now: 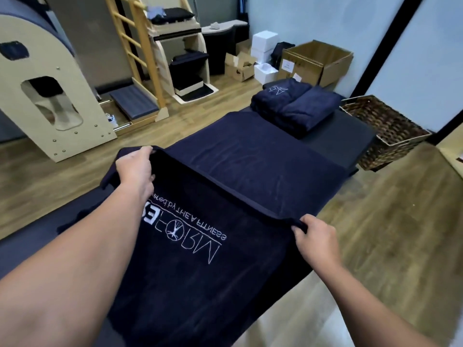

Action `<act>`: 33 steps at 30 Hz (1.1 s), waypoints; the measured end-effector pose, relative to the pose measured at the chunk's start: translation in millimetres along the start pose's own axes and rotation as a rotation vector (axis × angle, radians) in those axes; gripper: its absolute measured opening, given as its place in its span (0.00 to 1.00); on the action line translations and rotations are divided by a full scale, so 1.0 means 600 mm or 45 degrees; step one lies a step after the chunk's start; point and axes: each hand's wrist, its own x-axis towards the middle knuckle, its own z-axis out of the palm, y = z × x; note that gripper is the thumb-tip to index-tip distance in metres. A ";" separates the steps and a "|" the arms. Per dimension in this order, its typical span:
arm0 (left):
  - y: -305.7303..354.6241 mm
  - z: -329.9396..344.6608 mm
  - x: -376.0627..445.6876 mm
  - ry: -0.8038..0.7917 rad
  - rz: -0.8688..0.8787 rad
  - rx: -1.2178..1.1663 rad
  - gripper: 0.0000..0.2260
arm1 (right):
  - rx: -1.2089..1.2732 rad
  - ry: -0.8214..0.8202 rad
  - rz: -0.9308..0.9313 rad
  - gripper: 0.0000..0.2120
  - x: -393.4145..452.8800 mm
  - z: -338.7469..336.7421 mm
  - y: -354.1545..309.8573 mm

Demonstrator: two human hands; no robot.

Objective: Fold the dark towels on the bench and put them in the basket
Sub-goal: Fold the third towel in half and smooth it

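Dark towel [225,186] is spread lengthwise over the black table [350,136], and its near part is lifted off the surface by both hands, so that the underside with white stitched lettering [185,229] is turned up toward the camera and the letters are seen reversed. The left hand [136,169] is closed over the left corner of the raised edge, with the fingers curled round the hem and the cloth bunched beneath the palm. The right hand [315,236] is closed on the right corner of the same edge, which is pinched between the thumb and the bent fingers. The hem is stretched in a straight line between the two hands, slanting from upper left to lower right, and the cloth below it hangs toward the person between the two forearms. The far half of the towel lies flat on the table beyond the hands. At the far end of the table, well apart from the hands, folded towels [295,106] of the same dark colour are seen in a pile of two bundles side by side, one of them marked with a pale emblem. A woven basket [385,131] is placed on the wooden floor [375,221] just beside the far right corner of the table. Cardboard boxes [318,61] are stood behind the table by the wall.
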 end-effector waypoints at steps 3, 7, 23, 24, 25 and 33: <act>0.004 0.084 0.004 0.013 0.037 0.018 0.07 | -0.074 -0.005 -0.031 0.06 0.063 -0.014 0.022; -0.003 0.191 0.036 0.053 0.080 -0.015 0.08 | -0.175 -0.044 -0.026 0.08 0.154 -0.025 0.046; -0.100 0.634 0.156 -0.047 0.154 0.245 0.17 | -0.254 -0.194 0.051 0.08 0.485 -0.074 0.192; -0.107 0.653 0.160 -0.063 0.178 0.263 0.17 | -0.248 -0.199 0.053 0.08 0.499 -0.077 0.203; -0.114 0.678 0.165 -0.081 0.203 0.271 0.18 | -0.239 -0.199 0.051 0.07 0.520 -0.080 0.216; -0.190 0.831 0.199 -0.145 0.257 0.583 0.18 | -0.334 -0.407 0.097 0.12 0.656 -0.048 0.289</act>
